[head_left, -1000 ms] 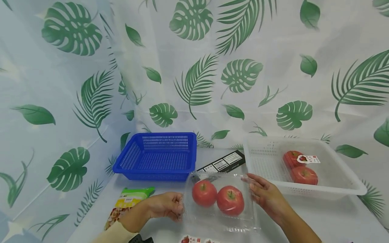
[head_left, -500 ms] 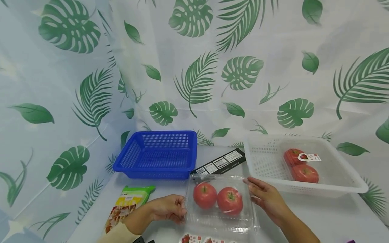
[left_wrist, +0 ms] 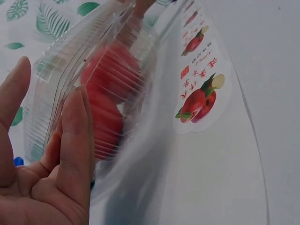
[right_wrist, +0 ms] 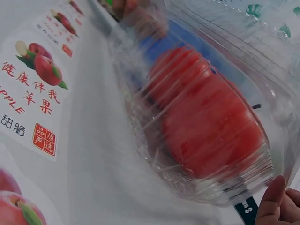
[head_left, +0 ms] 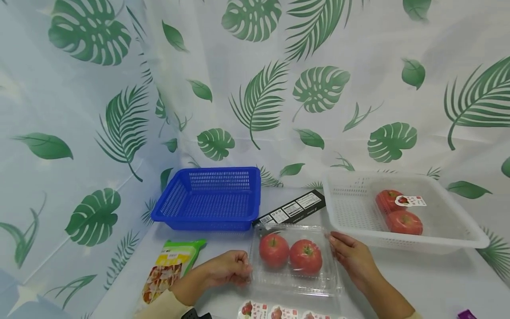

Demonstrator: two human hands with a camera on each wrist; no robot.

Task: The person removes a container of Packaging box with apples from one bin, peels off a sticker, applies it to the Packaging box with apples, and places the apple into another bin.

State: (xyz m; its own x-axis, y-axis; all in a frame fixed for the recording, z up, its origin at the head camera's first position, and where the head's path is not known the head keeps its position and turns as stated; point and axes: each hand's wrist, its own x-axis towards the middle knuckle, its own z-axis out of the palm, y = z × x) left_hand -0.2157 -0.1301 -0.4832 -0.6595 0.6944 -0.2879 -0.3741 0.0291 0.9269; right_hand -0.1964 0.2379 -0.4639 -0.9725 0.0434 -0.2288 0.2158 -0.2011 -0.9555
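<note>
A clear plastic container [head_left: 295,283], held between the two hands near the front of the counter [head_left: 414,274]; within it sit two red apples side by side, the left apple [head_left: 274,250] and the right apple [head_left: 306,257]; whether its base touches the surface below cannot be told. The left hand [head_left: 231,268] pinches the container's left edge, one finger standing apart from the plastic in the left wrist view; the right hand [head_left: 352,257] pinches the opposite edge near its far corner, thumb and fingertips at the rim. Nearer the person lies a white sheet [left_wrist: 215,178] bearing apple-printed stickers [head_left: 283,312]; beyond the container, a black box [head_left: 292,208] with white panels lies aslant between two baskets; the blue basket [head_left: 207,225] stands at left, the white basket [head_left: 418,241] at right; the latter contains a second clear pack with two red apples [head_left: 404,223] and a white label [head_left: 411,201]. A green and yellow food bag [head_left: 167,270] lies beside the left forearm; a purple object [head_left: 466,314] shows at the lower right; a leaf-patterned curtain [head_left: 255,110] forms the background.
</note>
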